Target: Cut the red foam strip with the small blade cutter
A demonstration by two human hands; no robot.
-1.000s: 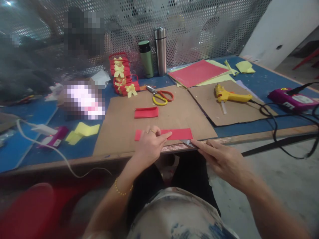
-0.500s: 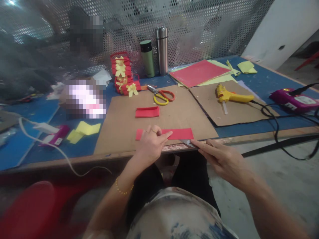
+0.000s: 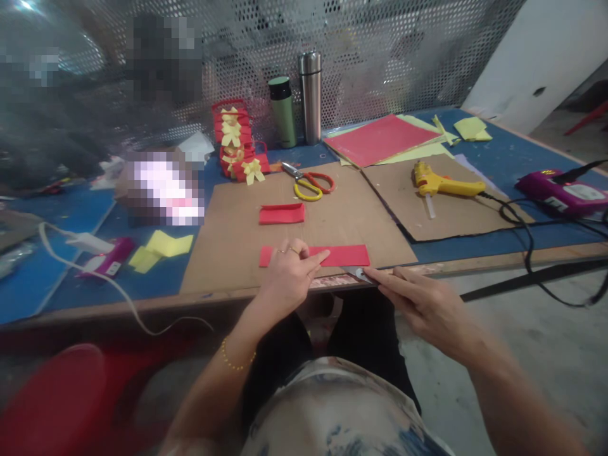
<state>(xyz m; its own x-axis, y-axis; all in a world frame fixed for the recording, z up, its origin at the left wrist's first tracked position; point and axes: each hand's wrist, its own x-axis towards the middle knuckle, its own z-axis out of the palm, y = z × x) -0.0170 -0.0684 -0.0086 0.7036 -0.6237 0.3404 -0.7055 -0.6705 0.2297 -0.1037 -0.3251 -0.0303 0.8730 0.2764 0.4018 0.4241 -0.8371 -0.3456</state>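
Note:
A flat red paper strip (image 3: 349, 255) lies along the near edge of a cardboard sheet (image 3: 228, 253). On top of it rests my left hand (image 3: 294, 269), pressing it down with the index finger stretched out to the right and the other fingers bent. My right hand (image 3: 422, 301) is closed around a utility knife (image 3: 358, 273), whose pale blade lies just under the strip's near edge; its handle is hidden in my fingers. Farther back on the cardboard sits a folded red paper piece (image 3: 282, 214).
Scissors (image 3: 308, 182) lie behind the folded piece. A yellow glue gun (image 3: 444, 183) rests on a second cardboard (image 3: 456, 218), its black cord (image 3: 527, 253) hanging at the right. Red paper lanterns (image 3: 232, 142), a green bottle (image 3: 282, 114) and a steel flask (image 3: 311, 98) stand behind.

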